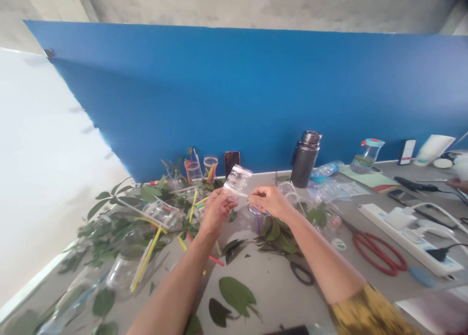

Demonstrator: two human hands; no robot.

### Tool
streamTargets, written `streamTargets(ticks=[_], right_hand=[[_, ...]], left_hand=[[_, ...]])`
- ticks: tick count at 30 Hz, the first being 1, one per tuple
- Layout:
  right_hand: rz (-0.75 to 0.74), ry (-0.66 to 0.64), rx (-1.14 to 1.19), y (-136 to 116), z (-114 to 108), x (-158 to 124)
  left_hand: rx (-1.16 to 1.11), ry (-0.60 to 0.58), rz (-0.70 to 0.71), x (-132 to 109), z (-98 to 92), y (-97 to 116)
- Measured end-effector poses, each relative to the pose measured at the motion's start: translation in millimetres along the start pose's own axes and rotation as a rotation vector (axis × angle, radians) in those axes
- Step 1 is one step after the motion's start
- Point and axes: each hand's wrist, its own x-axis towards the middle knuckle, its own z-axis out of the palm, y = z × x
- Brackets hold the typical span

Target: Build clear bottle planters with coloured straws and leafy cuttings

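My left hand (pixel 218 208) is closed round the lower part of a cut piece of clear plastic bottle (pixel 239 177), which it holds tilted above the table. White bands run round the top and bottom of this piece. The lower band continues as a white strip of tape (pixel 239 193) toward my right hand (pixel 268 202), whose thumb and forefinger pinch its end. Below the right hand a shiny ring, perhaps a tape roll (pixel 258 210), is partly hidden. Green leaves (pixel 278 235) lie just under my right wrist.
Leafy branches, plastic bottle pieces (pixel 161 213) and yellow straws (pixel 146 259) crowd the left. A dark thermos (pixel 306 159) and phone (pixel 231 160) stand along the blue partition (pixel 234 96). Red-handled scissors (pixel 380 253) and a power strip (pixel 409 240) lie right. Another person's hand (pixel 458 184) shows at far right.
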Motion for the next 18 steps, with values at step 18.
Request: streamTargets(ticks=[18], right_hand=[[-0.027,0.085,0.045,-13.0,6.8,-0.8]], left_hand=[[-0.234,-0.158,-0.313,-4.7,0.5,-2.8]])
